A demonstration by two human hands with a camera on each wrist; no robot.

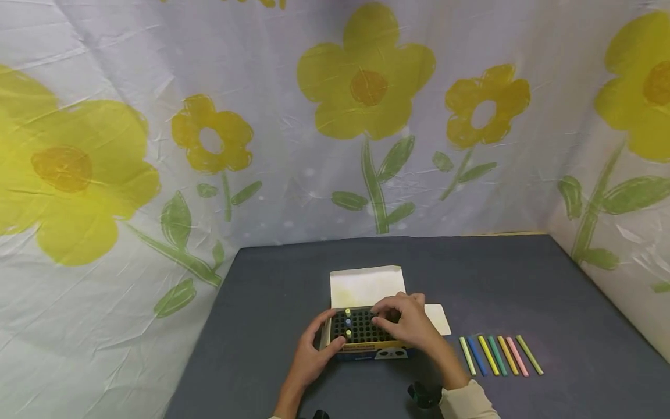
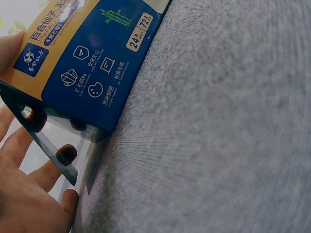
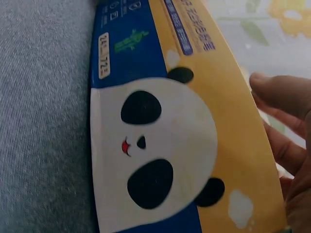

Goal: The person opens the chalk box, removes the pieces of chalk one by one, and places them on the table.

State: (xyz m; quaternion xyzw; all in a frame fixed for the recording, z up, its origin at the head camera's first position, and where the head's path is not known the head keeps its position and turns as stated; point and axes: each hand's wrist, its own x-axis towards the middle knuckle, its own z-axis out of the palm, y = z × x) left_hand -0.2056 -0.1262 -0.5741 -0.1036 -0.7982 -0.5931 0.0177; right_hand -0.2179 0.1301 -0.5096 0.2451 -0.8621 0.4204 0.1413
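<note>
A chalk box (image 1: 366,347), blue and yellow with a panda face, lies with its lid folded back. Its black tray (image 1: 361,331) is full of round holes. Three chalk ends, one of them a blue chalk (image 1: 348,322), show in a column near the left side. My left hand (image 1: 310,358) grips the box's left end, thumb at the front edge; the left wrist view shows its fingers (image 2: 46,175) behind a flap there. Over the tray's right half is my right hand (image 1: 408,319), thumb and forefinger bent down close to the holes; I cannot tell whether they pinch a chalk.
Several coloured chalk sticks (image 1: 499,356) lie side by side on the dark tabletop (image 1: 282,279), right of the box. The open lid (image 1: 366,286) extends behind the tray, and a white side flap (image 1: 437,320) sticks out rightward. A flower-printed curtain (image 1: 293,174) encloses the table.
</note>
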